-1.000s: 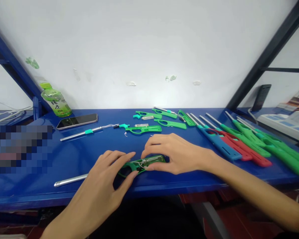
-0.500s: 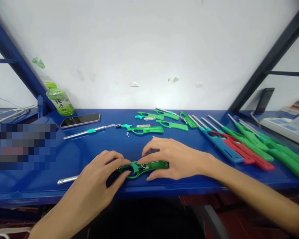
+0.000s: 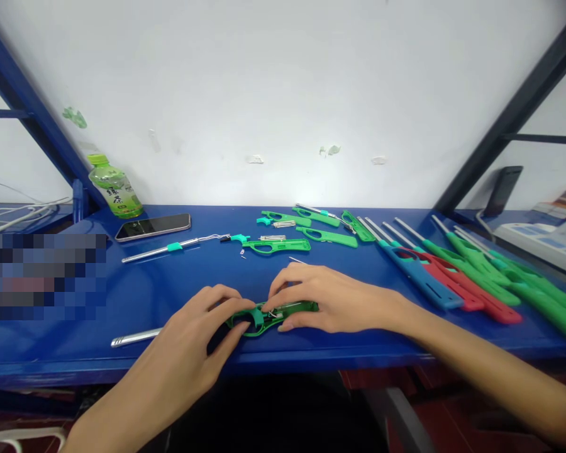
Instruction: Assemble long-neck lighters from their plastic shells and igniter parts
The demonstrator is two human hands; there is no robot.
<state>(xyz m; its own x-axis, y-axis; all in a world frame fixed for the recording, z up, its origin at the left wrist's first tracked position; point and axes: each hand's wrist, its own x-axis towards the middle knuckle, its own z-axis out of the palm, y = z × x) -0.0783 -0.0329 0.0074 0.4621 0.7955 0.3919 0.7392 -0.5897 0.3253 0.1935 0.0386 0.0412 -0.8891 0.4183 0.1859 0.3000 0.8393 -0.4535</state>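
An opened green lighter (image 3: 264, 325) lies at the front of the blue table, its inner parts and thin wires showing. My left hand (image 3: 195, 333) grips it round the trigger loop, thumb below and fingers above. At the turquoise trigger, the fingertips of my right hand (image 3: 321, 299) press on the inner parts, with the thumb against the lower edge of the shell. A metal tube (image 3: 134, 338) sticks out to the left from behind my left hand. Part of the lighter is hidden under both hands.
Behind lie green shell halves (image 3: 327, 236), a loose metal tube with wires (image 3: 158, 250) and small parts. At right are several lighters, among them a blue lighter (image 3: 417, 277). A phone (image 3: 153, 227) and a green bottle (image 3: 116, 189) are at the back left.
My left hand has shifted slightly to the right and up along the lighter. The right hand's thumb has moved a little up against the shell. The other things lie as before.
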